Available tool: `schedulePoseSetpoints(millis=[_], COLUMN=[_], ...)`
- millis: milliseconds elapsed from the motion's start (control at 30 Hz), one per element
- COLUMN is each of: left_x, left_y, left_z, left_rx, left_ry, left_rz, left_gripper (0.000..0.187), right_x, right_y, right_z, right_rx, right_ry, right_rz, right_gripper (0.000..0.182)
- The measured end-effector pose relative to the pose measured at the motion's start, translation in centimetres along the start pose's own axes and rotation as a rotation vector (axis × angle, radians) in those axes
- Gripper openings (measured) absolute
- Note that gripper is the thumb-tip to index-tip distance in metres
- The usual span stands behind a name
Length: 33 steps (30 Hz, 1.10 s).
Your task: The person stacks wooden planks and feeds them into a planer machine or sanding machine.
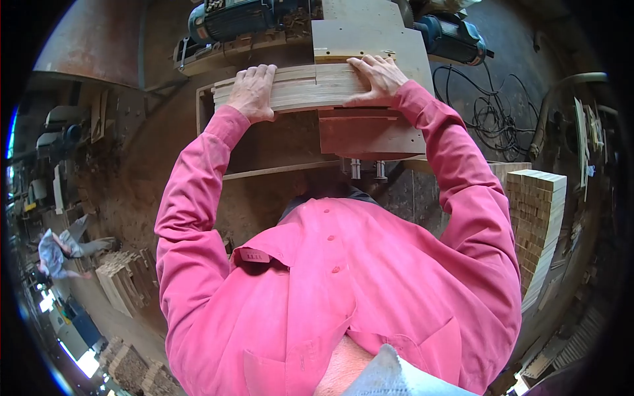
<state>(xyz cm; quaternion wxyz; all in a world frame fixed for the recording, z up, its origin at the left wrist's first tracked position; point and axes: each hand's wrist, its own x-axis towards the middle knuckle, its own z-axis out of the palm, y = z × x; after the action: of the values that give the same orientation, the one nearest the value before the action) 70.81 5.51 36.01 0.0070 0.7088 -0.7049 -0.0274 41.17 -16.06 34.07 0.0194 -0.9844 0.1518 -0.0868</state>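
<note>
Several long pale wooden strips (297, 87) lie side by side as one bundle across the machine's flat metal table (370, 39). At the bundle's left end is my left hand (253, 92), with its fingers wrapped over the far edge and the thumb on the near side. My right hand (380, 80) rests on the bundle's right end, fingers over the far edge and thumb spread along the near side. A reddish-brown plate (363, 135) sits just on the near side of the bundle, under my right forearm.
Blue motors (231, 21) (452, 39) flank the table at the far side. Coiled black cable (492, 109) lies on the floor at right. A tall stack of wood blocks (535, 218) stands near my right elbow. Another person (56, 254) is at far left, near stacked wood (125, 280).
</note>
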Motion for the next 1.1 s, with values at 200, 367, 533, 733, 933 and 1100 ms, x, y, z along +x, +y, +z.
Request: schedulePoseSetpoints(millis=[200, 367, 533, 733, 933, 1100], left_x=[0.3, 0.3, 0.4, 0.3, 0.3, 0.3], left_y=[0.2, 0.5, 0.5, 0.5, 0.6, 0.7], left_z=[-0.6, -0.9, -0.7, -0.7, -0.7, -0.6], left_rx=[0.01, 0.024, -0.003, 0.017, 0.029, 0.012], left_ry=[-0.075, -0.09, -0.087, -0.077, -0.072, -0.074], left_rz=[-0.014, -0.032, -0.025, -0.03, -0.034, -0.029], left_gripper=[0.115, 0.114, 0.113, 0.112, 0.112, 0.112], right_x=[3.0, 4.4, 5.3, 5.4, 4.4, 4.7], right_y=[2.9, 2.9, 2.4, 3.1, 2.7, 3.9], right_z=[-0.7, -0.3, 0.1, 1.3, 0.3, -0.2], right_rx=[0.338, 0.363, 0.383, 0.334, 0.208, 0.252], right_ry=[-0.344, -0.339, -0.361, -0.204, -0.129, -0.272], right_rz=[0.126, 0.116, 0.074, -0.012, -0.128, -0.124], right_gripper=[0.092, 0.089, 0.085, 0.074, 0.071, 0.065])
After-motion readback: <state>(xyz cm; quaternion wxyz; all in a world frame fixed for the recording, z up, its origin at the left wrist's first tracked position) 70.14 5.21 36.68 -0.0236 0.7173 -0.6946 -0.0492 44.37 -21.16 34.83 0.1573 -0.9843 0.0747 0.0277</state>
